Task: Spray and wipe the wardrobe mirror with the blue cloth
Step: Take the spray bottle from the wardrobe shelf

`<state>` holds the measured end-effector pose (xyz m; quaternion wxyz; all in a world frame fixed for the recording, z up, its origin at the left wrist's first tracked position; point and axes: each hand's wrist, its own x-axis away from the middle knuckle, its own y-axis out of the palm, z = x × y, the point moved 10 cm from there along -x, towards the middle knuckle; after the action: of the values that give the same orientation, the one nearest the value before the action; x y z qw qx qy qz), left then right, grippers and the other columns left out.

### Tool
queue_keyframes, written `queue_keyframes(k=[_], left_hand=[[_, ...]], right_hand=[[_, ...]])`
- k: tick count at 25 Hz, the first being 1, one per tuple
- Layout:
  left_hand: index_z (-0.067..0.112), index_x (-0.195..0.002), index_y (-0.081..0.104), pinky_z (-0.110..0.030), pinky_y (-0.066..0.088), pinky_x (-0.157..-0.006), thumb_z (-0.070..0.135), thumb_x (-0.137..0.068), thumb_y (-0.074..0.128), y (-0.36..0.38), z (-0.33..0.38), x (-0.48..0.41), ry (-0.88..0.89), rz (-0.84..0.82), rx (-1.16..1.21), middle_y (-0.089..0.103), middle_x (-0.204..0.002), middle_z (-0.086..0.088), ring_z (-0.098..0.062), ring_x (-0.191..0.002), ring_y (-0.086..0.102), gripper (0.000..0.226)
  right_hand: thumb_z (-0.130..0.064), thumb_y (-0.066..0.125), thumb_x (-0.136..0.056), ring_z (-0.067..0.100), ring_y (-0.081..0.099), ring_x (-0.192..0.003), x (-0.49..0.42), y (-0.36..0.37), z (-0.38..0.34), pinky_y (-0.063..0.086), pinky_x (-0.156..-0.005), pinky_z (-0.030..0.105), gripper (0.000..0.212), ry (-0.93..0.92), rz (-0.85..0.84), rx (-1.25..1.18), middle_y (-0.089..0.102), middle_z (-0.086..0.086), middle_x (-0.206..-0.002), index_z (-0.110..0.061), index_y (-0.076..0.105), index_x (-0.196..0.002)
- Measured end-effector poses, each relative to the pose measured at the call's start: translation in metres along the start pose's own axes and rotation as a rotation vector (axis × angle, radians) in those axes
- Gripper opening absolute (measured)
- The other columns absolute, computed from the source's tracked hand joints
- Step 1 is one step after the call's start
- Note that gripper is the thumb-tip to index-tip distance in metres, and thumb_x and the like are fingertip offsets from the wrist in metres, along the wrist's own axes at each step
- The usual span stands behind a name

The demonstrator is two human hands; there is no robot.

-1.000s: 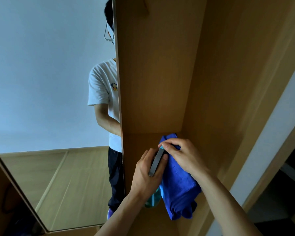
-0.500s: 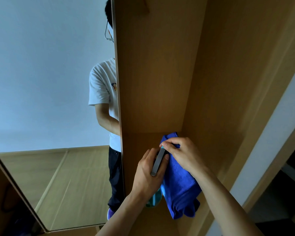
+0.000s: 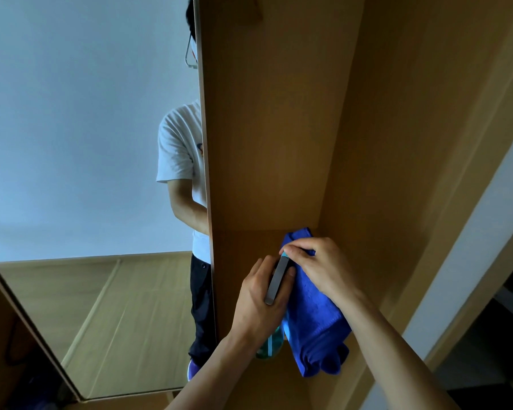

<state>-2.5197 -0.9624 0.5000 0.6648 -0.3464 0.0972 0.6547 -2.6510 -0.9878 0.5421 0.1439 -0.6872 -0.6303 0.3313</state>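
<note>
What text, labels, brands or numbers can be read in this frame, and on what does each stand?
None can be read.
On the T-shirt print reflected in the mirror: a small coloured graphic, cut off by the mirror's edge, no letters legible.
On the spray bottle: no label shows; the left hand covers most of it.
On the blue cloth: no tag or print visible.

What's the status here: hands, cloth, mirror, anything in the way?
Left hand grips spray bottle. Right hand holds blue cloth, fingertips at the nozzle. Mirror on the left, neither hand on it. Nothing seen in the way.
</note>
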Motion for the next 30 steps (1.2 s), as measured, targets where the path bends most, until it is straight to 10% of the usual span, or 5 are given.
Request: queue_keyframes(k=[20, 26, 30], left_hand=[[0.023, -0.105, 0.058, -0.038, 0.051, -0.057, 0.032, -0.102, 0.059, -0.026, -0.012, 0.036, -0.170, 0.102, 0.137, 0.061, -0.085, 0.004, -0.021, -0.072, 0.061, 0.010], [0.023, -0.098, 0.056, -0.043, 0.046, -0.057, 0.037, -0.099, 0.060, -0.070, -0.017, 0.056, -0.176, 0.192, 0.062, 0.058, -0.079, 0.002, -0.021, -0.066, 0.056, 0.015], [0.022, -0.097, 0.051, -0.030, 0.044, -0.053, 0.030, -0.100, 0.062, -0.110, -0.014, 0.069, -0.163, 0.231, 0.027, 0.060, -0.079, 0.002, -0.019, -0.063, 0.055, 0.014]], right_hand=[[-0.017, 0.068, -0.091, -0.014, 0.054, -0.114, 0.032, 0.022, -0.019, 0.042, -0.089, 0.001, 0.037, -0.032, -0.146, -0.139, 0.063, -0.026, -0.124, -0.037, 0.068, -0.122], [-0.009, 0.066, -0.090, -0.018, 0.044, -0.123, 0.048, 0.024, -0.054, 0.043, -0.095, 0.005, 0.077, -0.047, -0.109, -0.260, 0.037, -0.037, -0.143, -0.048, 0.034, -0.149], [-0.022, 0.070, -0.083, 0.030, 0.068, -0.099, 0.048, 0.040, -0.075, 0.055, -0.090, 0.054, 0.028, 0.022, -0.080, -0.321, 0.071, 0.008, -0.107, -0.028, 0.065, -0.110]])
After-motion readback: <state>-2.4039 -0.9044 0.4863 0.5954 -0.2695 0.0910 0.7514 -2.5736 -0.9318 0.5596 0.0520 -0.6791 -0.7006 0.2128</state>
